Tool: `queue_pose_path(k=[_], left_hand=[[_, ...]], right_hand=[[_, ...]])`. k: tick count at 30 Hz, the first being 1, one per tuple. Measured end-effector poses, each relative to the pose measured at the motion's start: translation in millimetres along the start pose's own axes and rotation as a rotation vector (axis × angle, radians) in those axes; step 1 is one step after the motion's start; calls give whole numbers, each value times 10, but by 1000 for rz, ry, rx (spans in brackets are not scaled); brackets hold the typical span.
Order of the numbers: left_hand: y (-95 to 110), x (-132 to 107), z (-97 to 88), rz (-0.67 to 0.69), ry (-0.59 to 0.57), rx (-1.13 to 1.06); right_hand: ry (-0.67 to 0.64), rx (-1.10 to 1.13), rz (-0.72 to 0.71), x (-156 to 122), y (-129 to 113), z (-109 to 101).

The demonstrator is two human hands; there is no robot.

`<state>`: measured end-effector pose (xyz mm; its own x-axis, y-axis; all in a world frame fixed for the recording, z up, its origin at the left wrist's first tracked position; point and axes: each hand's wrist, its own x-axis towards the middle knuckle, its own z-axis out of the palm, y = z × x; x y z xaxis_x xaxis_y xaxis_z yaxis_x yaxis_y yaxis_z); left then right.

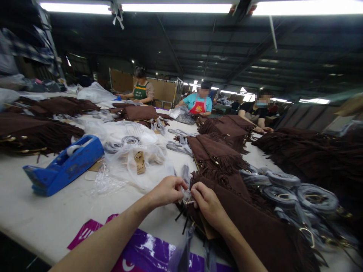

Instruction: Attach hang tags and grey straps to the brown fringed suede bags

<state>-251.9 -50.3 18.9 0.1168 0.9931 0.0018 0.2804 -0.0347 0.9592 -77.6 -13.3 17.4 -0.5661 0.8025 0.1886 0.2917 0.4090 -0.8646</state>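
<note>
My left hand (pixel 169 192) is closed in a pinch on a small piece of clear plastic wrap (pixel 186 196). Facing it, my right hand (pixel 209 204) pinches the same wrap from the other side. The wrap sits at the left edge of a dark brown fringed bag (pixel 241 211), which lies flat beneath my right forearm. What the wrap encloses is too small to make out. Below my hands, a strap in clear plastic (pixel 185 247) hangs over purple printed plastic (pixel 150 247).
A blue tape dispenser (pixel 68 166) stands on the white table (pixel 17 204) at left. Coiled plastic-wrapped straps (pixel 317 198) lie at right beside piled brown bags (pixel 326 158). Clear plastic bags (pixel 119 132) cover the middle. Three co-workers stand across the table, one in a red apron (pixel 198 106).
</note>
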Motion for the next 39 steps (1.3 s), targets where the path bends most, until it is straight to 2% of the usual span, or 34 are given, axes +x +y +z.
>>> queue_pose_path(k=[2,5,9,13,18,21,25,27,30,35,39], left_hand=[[4,-7,-15,-73,-43,16],[25,-17,-45,-125,-31,4],[73,-25,-102,-106,-52,-178],[103,-28,-145,-160,-126,-464],[53,3,-158,-174,-185,-813],[9,26,-163,-201,-200,-951],[-2,41,-157,-243,-112,-1033],[11,46,-139,-248,-65,-1011],[29,54,-103,-253,-25,-957],[10,69,-47,-181,57,-959],[-23,73,-16,-159,105,-825]], right_hand=[[-62,207,104,-11,-12,-41],[-226,530,209,-42,-51,-164],[-326,743,263,-73,-76,-332],[-314,798,312,-68,-36,-338],[-311,571,155,-30,-13,-228],[-212,517,105,-4,2,-190],[123,658,195,38,53,-117],[229,643,208,54,70,-61],[289,561,163,63,77,16],[392,467,100,61,101,98],[381,361,82,53,151,131]])
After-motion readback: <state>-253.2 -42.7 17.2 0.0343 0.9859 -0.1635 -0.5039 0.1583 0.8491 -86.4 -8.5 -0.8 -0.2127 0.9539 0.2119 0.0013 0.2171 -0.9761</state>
